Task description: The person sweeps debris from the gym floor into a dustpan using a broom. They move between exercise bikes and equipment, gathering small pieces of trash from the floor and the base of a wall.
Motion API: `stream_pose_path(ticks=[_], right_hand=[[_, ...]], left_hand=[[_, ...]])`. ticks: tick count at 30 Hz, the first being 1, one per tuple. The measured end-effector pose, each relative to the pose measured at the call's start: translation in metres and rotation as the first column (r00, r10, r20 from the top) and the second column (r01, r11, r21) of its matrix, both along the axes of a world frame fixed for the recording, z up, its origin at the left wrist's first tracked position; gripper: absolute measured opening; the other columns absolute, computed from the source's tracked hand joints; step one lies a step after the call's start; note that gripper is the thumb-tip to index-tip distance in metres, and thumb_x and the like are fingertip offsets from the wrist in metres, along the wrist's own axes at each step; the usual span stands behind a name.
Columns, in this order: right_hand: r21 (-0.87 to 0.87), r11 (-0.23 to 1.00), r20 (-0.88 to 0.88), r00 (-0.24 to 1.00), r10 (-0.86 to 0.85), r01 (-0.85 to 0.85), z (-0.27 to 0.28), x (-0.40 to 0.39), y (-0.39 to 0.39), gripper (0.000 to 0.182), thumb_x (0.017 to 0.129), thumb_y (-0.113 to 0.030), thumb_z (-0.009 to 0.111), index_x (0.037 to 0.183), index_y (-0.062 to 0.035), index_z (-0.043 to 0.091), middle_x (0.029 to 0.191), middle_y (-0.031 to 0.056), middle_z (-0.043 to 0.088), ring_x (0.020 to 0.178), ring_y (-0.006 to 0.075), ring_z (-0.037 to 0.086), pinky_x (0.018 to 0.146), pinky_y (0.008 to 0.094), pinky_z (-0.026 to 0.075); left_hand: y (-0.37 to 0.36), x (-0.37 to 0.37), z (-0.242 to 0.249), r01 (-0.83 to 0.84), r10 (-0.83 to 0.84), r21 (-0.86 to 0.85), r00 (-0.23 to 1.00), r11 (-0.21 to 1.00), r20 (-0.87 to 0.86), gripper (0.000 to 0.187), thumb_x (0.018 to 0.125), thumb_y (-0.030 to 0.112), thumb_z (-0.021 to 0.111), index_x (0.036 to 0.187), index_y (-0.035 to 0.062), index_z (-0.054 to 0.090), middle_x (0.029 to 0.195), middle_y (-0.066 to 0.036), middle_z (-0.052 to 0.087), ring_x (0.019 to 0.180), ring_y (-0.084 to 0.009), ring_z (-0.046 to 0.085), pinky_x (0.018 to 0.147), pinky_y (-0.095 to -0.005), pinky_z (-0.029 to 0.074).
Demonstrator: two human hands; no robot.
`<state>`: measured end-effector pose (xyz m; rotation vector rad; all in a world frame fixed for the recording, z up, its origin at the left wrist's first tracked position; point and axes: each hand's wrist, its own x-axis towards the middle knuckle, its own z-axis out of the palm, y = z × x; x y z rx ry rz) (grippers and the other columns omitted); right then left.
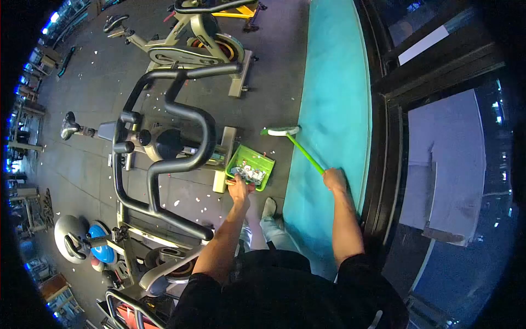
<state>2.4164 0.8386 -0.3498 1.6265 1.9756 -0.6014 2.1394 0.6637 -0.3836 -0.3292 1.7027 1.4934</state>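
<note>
My left hand (239, 189) is closed at the near edge of a bright green dustpan (267, 163). Crumpled paper scraps (249, 173) lie heaped inside the pan. My fingers partly cover the part they grip. Wrapped round the green handle of a small broom (307, 154) is my right hand (335, 180), held out over the turquoise strip. The broom's white and green head points away from me, beyond the dustpan and to its right, apart from it.
Exercise bikes (181, 126) with black handlebars stand close on my left. Small white scraps (198, 199) dot the dark floor (263, 66). A turquoise padded strip (334, 82) runs along dark-framed windows (446, 164) at right. A grey ball (70, 239) and blue balance trainer (102, 241) sit lower left.
</note>
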Motion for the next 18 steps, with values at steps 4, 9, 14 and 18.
stream_pose_path(ticks=[4,9,14,18], right_hand=[[-0.016,0.959,-0.216,0.936,-0.279,0.282,-0.008,-0.016,-0.020,0.024,0.084,-0.022,0.049,0.088,-0.0040,0.064,0.075,0.0154,0.064,0.067,0.0316,0.063,0.060,0.0430,0.050],[-0.125,0.898,-0.304,0.845,-0.440,0.423,-0.064,-0.045,-0.025,0.024,0.086,-0.023,0.049,0.081,-0.0028,0.061,0.058,0.0113,0.060,0.043,0.0221,0.058,0.040,0.0357,0.046],[-0.324,0.850,-0.149,0.865,-0.479,0.415,-0.035,-0.035,-0.061,0.026,0.087,-0.025,0.047,0.078,-0.0045,0.060,0.054,0.0089,0.057,0.039,0.0202,0.053,0.035,0.0357,0.042],[-0.407,0.717,-0.242,0.690,-0.682,0.566,0.003,-0.005,-0.117,0.024,0.088,-0.028,0.046,0.084,-0.0089,0.059,0.049,0.0056,0.049,0.035,0.0170,0.046,0.032,0.0335,0.038]], left_hand=[[0.001,-0.001,-0.001,0.025,-0.025,-0.022,0.999,0.999,-0.026,0.036,0.089,0.032,0.044,0.069,0.0023,0.045,0.054,-0.012,0.052,0.041,-0.0201,0.052,0.039,-0.0318,0.048],[0.000,0.004,0.016,0.078,-0.082,-0.072,0.995,0.994,-0.053,0.036,0.089,0.034,0.044,0.071,0.0027,0.046,0.059,-0.010,0.054,0.042,-0.0184,0.052,0.038,-0.0304,0.045],[-0.006,-0.005,0.002,0.049,-0.050,-0.017,0.999,0.999,-0.016,0.036,0.089,0.031,0.044,0.072,0.0004,0.048,0.052,-0.012,0.053,0.040,-0.0198,0.053,0.039,-0.0310,0.046],[-0.010,0.000,0.006,0.040,-0.041,-0.012,0.999,0.999,-0.009,0.032,0.088,0.028,0.043,0.077,-0.0014,0.051,0.053,-0.012,0.054,0.040,-0.0210,0.054,0.040,-0.0332,0.047]])
